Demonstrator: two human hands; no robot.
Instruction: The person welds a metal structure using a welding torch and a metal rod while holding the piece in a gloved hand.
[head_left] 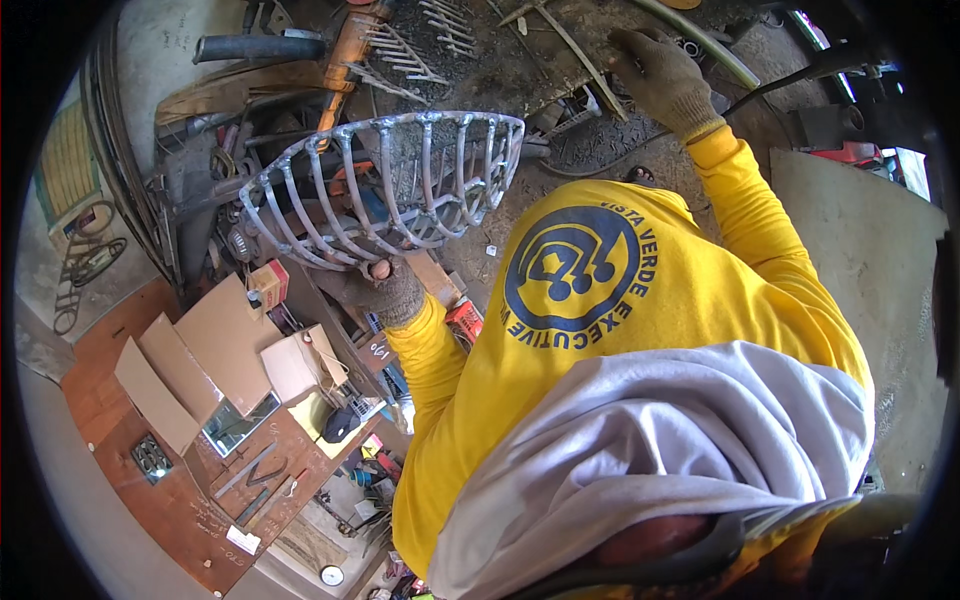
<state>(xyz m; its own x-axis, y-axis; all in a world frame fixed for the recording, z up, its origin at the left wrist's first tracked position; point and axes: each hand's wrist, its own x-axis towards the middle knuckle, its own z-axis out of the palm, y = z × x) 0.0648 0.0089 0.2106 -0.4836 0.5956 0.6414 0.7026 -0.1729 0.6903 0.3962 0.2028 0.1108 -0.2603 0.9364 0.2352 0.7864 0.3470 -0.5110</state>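
Observation:
My left hand (385, 288), in a grey-brown work glove, is closed on the lower rim of a welded metal basket frame (425, 117). The frame is built of curved rods with bright weld spots at the joints, and it lies tilted on its side. A bare thumb tip shows through the glove. Away to the upper right, my right hand (668, 85) is also gloved, its fingers apart and nothing seen in them. It hovers beside a thin metal bar (580, 58) and near a long pipe (710, 42). Yellow sleeves cover both arms.
An orange metal tool (350, 50) stands behind the frame, near comb-shaped welded rods (400, 55) and a dark pipe (260, 47). At lower left, a brown wooden table (130, 400) bears an open cardboard box (228, 340). A large grey sheet (850, 240) is at right.

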